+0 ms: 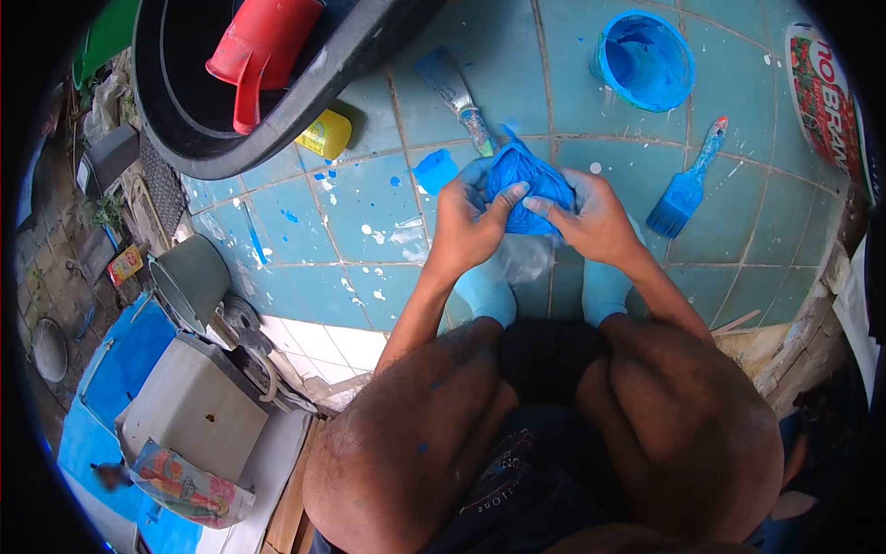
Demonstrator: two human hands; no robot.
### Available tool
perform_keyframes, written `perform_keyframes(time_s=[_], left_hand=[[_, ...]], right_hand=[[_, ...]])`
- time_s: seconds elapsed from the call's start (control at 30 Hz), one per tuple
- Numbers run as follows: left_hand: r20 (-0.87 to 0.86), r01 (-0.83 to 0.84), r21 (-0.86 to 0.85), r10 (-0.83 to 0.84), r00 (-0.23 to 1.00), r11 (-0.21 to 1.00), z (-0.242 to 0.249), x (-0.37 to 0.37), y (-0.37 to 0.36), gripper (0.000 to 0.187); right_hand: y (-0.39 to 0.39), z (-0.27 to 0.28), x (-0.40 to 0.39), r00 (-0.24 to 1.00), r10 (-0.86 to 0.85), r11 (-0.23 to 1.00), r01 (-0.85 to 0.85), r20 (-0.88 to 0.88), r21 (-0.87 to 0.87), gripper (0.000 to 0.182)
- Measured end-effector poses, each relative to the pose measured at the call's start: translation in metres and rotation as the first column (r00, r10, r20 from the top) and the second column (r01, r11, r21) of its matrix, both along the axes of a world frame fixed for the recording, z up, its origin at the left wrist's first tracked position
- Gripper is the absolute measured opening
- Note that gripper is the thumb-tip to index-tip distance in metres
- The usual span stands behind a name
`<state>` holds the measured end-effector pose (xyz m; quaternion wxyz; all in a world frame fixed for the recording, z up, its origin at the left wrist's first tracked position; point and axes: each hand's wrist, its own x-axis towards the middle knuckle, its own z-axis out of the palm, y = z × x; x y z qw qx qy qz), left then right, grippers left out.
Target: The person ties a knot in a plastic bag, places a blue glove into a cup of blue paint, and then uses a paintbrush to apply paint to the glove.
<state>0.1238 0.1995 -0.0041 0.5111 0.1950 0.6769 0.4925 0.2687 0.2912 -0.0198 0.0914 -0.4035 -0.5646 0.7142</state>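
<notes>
— Here, what to look at first?

— At the crumpled blue plastic [524, 174], gathered above the tiled floor [771, 111], just ahead of two pale-blue feet [486, 291].

— Held how?

— Pinched from either side by the left hand [469, 217] and right hand [600, 212], with thumbs on top, tips close together, and other fingers curled around, partly hidden.

— Any trouble possible?

— Perhaps a tear, from uneven pulling on thin plastic between the thumbs. Possibly a spill, in case of wet paint inside; impossible to tell from this view. Liable, too, to snag on the loose clear film [531, 258] below.

— And room to move?

— Tight straight ahead, near the handle of the putty knife [452, 88], and on the left, beside a blue scrap [436, 171]. Freer on the right, across bare tile toward the paintbrush [683, 196], with the blue tub [672, 76] farther out. Bounded at far left by the rim of the black basin [318, 92], near the yellow container [326, 135].
</notes>
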Motion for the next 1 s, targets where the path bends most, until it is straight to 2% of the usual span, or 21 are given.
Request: perform_keyframes(time_s=[0.03, 0.07, 0.1, 0.13, 0.2, 0.23, 0.27, 0.33, 0.37, 0.43, 0.47, 0.53, 0.6, 0.67, 0.7, 0.73, 0.77, 0.87, 0.93, 1.0], left_hand=[[0.000, 0.001, 0.001, -0.001, 1.000, 1.000, -0.007, 0.002, -0.003, 0.030], [-0.186, 0.048, -0.017, -0.050, 0.981, 0.999, -0.011, 0.003, -0.004, 0.022], [-0.364, 0.090, -0.042, -0.099, 0.926, 0.995, -0.016, 0.005, -0.004, 0.015], [-0.364, 0.091, -0.041, -0.099, 0.926, 0.995, -0.020, 0.008, -0.004, 0.015], [-0.603, 0.133, -0.009, -0.112, 0.790, 0.991, -0.018, 0.015, 0.005, 0.014], [-0.627, 0.156, 0.001, -0.121, 0.769, 0.988, -0.021, 0.018, 0.007, 0.024], [-0.627, 0.159, 0.002, -0.122, 0.769, 0.987, -0.018, 0.016, 0.009, 0.024], [-0.515, 0.180, -0.197, -0.258, 0.817, 0.964, -0.010, 0.013, 0.011, 0.023], [-0.514, 0.179, -0.197, -0.257, 0.818, 0.964, -0.009, 0.010, 0.010, 0.023], [-0.436, 0.164, 0.002, -0.146, 0.888, 0.987, -0.007, 0.006, 0.008, 0.018], [-0.435, 0.166, 0.000, -0.149, 0.888, 0.986, -0.002, 0.006, 0.009, 0.018], [-0.154, 0.001, 0.072, 0.010, 0.988, 0.997, 0.010, 0.007, 0.012, 0.026], [-0.169, 0.014, 0.078, -0.001, 0.986, 0.997, 0.008, 0.008, 0.011, 0.033], [-0.394, 0.069, 0.112, -0.020, 0.919, 0.991, 0.008, 0.011, 0.014, 0.026], [-0.392, 0.072, 0.113, -0.022, 0.920, 0.991, 0.006, 0.011, 0.014, 0.026], [-0.435, 0.077, 0.088, -0.032, 0.900, 0.993, 0.004, 0.012, 0.014, 0.020], [-0.479, 0.080, 0.061, -0.042, 0.877, 0.995, 0.003, 0.012, 0.013, 0.015], [-0.514, -0.008, 0.054, 0.035, 0.857, 0.998, -0.006, 0.009, 0.008, 0.011], [-0.574, 0.014, 0.093, 0.042, 0.818, 0.996, -0.006, 0.009, 0.008, 0.011], [-0.689, 0.064, 0.347, 0.208, 0.694, 0.936, -0.010, 0.010, 0.008, 0.011]], right_hand=[[0.004, 0.007, 0.002, 0.985, 0.146, 0.986, -0.137, 0.090, -0.099, 0.022], [0.000, 0.005, 0.001, 0.985, 0.145, 0.986, -0.136, 0.091, -0.099, 0.022], [-0.006, 0.001, 0.000, 0.989, 0.114, 0.986, -0.124, 0.091, 0.111, 0.019], [-0.011, -0.003, -0.002, 0.993, 0.085, 0.942, -0.108, 0.085, 0.317, 0.016], [-0.012, -0.006, -0.003, 0.994, 0.063, 0.923, -0.090, 0.084, 0.375, 0.015], [-0.013, -0.008, -0.004, 0.996, 0.042, 0.899, -0.074, 0.084, 0.431, 0.013], [-0.013, -0.009, -0.004, 0.996, 0.039, 0.899, -0.072, 0.084, 0.432, 0.013], [-0.013, -0.012, -0.003, 0.991, 0.076, 0.880, -0.119, 0.111, 0.460, 0.014], [-0.008, -0.008, -0.002, 0.991, 0.077, 0.880, -0.121, 0.112, 0.460, 0.014], [0.004, 0.003, 0.000, 0.997, 0.076, 0.974, -0.078, 0.016, 0.214, 0.022], [0.003, 0.002, 0.000, 0.997, 0.074, 0.974, -0.076, 0.016, 0.211, 0.022], [0.001, 0.000, 0.001, 0.989, -0.101, 0.993, 0.095, -0.104, -0.067, 0.034], [0.006, 0.019, -0.004, 0.987, -0.123, 0.988, 0.112, -0.104, -0.108, 0.041], [0.008, 0.027, -0.006, 0.991, -0.114, 0.991, 0.109, -0.065, -0.077, 0.041], [0.006, 0.024, -0.009, 0.991, -0.117, 0.991, 0.112, -0.063, -0.075, 0.041], [0.003, 0.015, -0.013, 0.992, -0.056, 0.970, 0.081, -0.115, 0.229, 0.040], [0.001, 0.009, -0.016, 0.989, 0.019, 0.857, 0.060, -0.148, 0.511, 0.039], [0.002, 0.003, -0.021, 0.988, 0.068, 0.801, 0.027, -0.135, 0.598, 0.033], [0.001, -0.001, -0.022, 0.990, 0.050, 0.792, 0.040, -0.129, 0.610, 0.028], [-0.001, -0.001, -0.022, 0.992, 0.036, 0.783, 0.048, -0.123, 0.620, 0.024]])
